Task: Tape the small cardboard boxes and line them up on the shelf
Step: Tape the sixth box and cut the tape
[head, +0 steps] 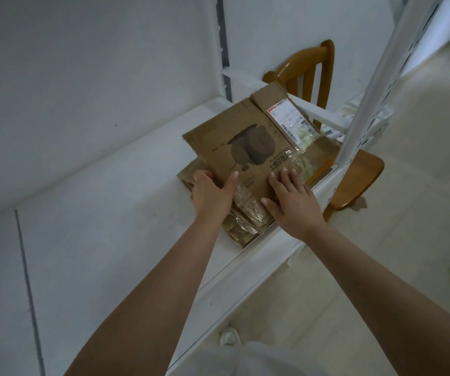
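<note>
Where shelf (126,213) ends, both hands on flattened cardboard (245,142).

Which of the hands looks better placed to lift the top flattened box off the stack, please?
Probably the left hand: its thumb lies on top and its fingers curl round the edge of the top flattened box. The right hand only rests flat on it.

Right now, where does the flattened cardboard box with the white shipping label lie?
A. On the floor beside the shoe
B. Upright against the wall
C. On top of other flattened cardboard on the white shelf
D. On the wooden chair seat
C: the flattened cardboard box lies on a stack of cardboard on the white shelf, with the left hand gripping its near edge and the right hand resting flat on it.
</note>
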A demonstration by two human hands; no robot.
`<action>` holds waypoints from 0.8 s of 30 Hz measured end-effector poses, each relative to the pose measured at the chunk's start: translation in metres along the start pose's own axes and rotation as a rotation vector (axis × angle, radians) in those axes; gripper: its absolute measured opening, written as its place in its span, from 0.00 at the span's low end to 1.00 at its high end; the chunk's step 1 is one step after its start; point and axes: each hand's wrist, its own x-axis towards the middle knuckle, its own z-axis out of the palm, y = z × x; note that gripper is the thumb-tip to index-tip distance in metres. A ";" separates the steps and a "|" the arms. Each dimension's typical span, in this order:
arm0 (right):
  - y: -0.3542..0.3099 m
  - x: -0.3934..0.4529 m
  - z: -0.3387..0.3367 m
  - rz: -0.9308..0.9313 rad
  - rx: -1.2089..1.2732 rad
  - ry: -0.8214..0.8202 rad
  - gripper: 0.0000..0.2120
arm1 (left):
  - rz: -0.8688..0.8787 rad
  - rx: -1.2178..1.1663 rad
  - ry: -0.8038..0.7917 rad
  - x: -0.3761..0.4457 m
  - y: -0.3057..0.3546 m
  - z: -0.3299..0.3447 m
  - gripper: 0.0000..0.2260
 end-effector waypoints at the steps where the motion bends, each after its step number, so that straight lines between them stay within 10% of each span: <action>1: 0.000 -0.002 -0.001 -0.004 0.008 0.000 0.32 | -0.031 -0.078 -0.010 -0.001 0.001 0.002 0.20; 11: -0.006 -0.026 -0.044 0.034 0.177 0.171 0.32 | -0.092 -0.399 0.104 -0.025 -0.005 -0.026 0.10; 24: -0.083 -0.038 -0.053 -0.020 0.576 0.220 0.26 | -0.015 -0.259 0.371 -0.115 -0.078 -0.182 0.13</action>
